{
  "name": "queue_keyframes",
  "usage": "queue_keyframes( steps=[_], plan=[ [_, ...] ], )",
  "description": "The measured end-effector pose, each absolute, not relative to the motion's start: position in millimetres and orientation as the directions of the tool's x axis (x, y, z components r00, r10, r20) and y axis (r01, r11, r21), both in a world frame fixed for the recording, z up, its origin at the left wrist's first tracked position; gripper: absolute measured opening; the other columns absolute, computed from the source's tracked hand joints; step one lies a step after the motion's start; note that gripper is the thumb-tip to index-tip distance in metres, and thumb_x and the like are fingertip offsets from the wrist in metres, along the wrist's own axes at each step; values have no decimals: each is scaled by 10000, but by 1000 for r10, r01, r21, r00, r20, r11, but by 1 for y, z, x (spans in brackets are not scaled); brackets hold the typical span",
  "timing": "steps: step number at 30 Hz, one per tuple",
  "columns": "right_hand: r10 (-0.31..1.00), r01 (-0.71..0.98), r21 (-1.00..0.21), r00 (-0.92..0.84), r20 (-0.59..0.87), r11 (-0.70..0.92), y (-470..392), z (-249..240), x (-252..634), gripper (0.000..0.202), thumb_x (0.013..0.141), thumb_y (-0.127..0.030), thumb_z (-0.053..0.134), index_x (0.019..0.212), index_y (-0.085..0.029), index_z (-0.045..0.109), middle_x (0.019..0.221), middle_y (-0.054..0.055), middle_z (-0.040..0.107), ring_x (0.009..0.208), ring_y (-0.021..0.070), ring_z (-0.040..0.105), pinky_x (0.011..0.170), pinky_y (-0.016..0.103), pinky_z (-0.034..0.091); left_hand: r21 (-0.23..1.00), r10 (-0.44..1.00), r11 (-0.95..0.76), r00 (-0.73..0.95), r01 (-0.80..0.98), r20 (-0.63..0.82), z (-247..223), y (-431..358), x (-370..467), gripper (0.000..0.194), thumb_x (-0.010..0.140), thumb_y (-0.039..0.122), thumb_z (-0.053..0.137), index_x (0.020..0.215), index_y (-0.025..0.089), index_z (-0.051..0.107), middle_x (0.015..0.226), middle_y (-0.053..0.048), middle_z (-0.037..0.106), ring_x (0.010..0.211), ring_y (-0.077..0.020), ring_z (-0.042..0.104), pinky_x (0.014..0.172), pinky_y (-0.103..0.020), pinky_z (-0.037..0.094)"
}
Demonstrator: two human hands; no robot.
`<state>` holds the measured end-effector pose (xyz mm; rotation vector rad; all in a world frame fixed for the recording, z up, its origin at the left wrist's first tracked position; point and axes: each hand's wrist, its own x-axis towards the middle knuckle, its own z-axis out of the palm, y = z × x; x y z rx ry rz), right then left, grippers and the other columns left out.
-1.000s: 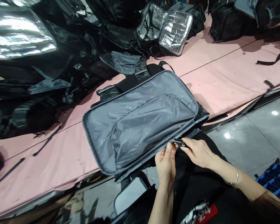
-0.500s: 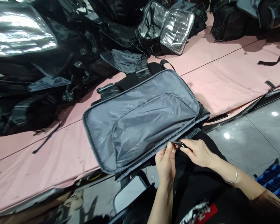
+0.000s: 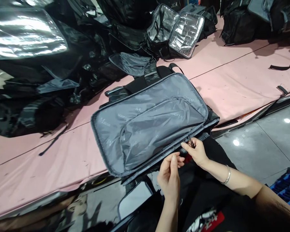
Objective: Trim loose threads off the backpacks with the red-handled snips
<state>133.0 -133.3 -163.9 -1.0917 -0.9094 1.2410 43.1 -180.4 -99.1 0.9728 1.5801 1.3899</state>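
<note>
An opened backpack (image 3: 149, 125) lies before me, its grey lining up and the front panel folded out flat. My right hand (image 3: 198, 152) is closed at the bag's near zipped edge, with thumb and fingers on the rim. Small dark thread snips (image 3: 191, 142) are in that hand, mostly hidden by the fingers, points toward the edge. Just left of it, my left hand (image 3: 170, 170) is pinched, thumb against fingers, a little apart from the edge. Whatever is between its fingertips is too small to make out.
The bag rests on a pink-covered table (image 3: 241, 71). Silver-lined bags (image 3: 186, 33) and dark backpacks (image 3: 43, 112) are piled along the far and left sides. A loose strap (image 3: 53, 141) lies at left. A blue plastic pallet (image 3: 284, 190) sits on the floor at right.
My right hand has turned, its snips now pointing up at the bag's edge. My left hand has drawn away from the edge and from the right hand, still pinched.
</note>
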Motion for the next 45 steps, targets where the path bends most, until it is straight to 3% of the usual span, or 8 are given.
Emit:
queue_keyframes(
  steps=[4, 9, 14, 19, 22, 27, 30, 45],
  plan=[
    [995, -323, -946, 97, -38, -4, -128, -167, 130, 544, 687, -487, 663, 533, -201, 227, 507, -80, 212, 472, 62, 203, 447, 216, 210, 983, 859, 34, -508, 180, 63, -94, -178, 41, 267, 740, 337, 652, 944, 165, 670, 649, -12, 652, 552, -120, 596, 542, -223, 502],
    [997, -323, -945, 68, 30, 51, -125, -167, 133, 535, 691, -448, 673, 500, -192, 244, 487, -74, 238, 471, 64, 221, 453, 218, 225, 979, 874, 54, -484, 199, 50, -106, -167, 45, 262, 703, 325, 687, 908, 162, 671, 666, -19, 664, 543, -131, 606, 519, -221, 502],
    [997, -321, -945, 64, 41, 60, -130, -164, 136, 449, 744, -411, 646, 548, -189, 310, 519, -70, 275, 486, 71, 255, 459, 214, 245, 922, 859, -26, -464, 385, 218, -123, -163, 48, 166, 761, 314, 628, 868, 188, 653, 669, 2, 650, 556, -123, 608, 539, -214, 489],
    [984, -401, -915, -177, 35, -39, -143, -160, 157, 365, 772, -509, 600, 711, -173, 470, 626, -39, 353, 535, 85, 294, 462, 205, 264, 903, 869, -65, -421, 425, 261, -130, -164, 48, 132, 802, 302, 580, 867, 197, 624, 646, 18, 624, 570, -112, 595, 570, -207, 471],
    [920, -528, -814, -392, -20, -243, -151, -160, 168, 408, 800, -563, 550, 859, -160, 532, 705, -9, 398, 527, 73, 269, 403, 181, 166, 922, 887, -51, -406, 385, 219, -127, -163, 50, 137, 805, 316, 575, 826, 186, 611, 607, 24, 599, 550, -106, 571, 568, -207, 467],
    [806, -563, -656, -580, -120, -503, -154, -162, 173, 492, 812, -593, 529, 697, -114, 526, 540, -81, 222, 447, 38, 112, 384, 169, 86, 943, 907, -51, -380, 328, 182, -121, -160, 52, 170, 802, 335, 571, 762, 171, 589, 571, 34, 560, 508, -90, 525, 535, -201, 452],
    [738, -564, -564, -663, -125, -603, -151, -164, 173, 510, 807, -595, 536, 681, -101, 529, 516, -95, 202, 424, 26, 85, 375, 163, 61, 950, 925, -54, -343, 309, 164, -119, -160, 51, 183, 802, 342, 568, 755, 165, 583, 566, 31, 554, 514, -91, 526, 544, -205, 451],
    [619, -612, -201, -785, 33, -765, -147, -175, 171, 413, 853, -529, 514, 714, -142, 475, 440, -123, 209, 333, 21, 70, 359, 154, 120, 930, 972, -144, -127, 337, 197, -123, -162, 52, 180, 827, 307, 530, 734, 158, 568, 579, 20, 545, 539, -104, 534, 591, -234, 445]
  ],
)
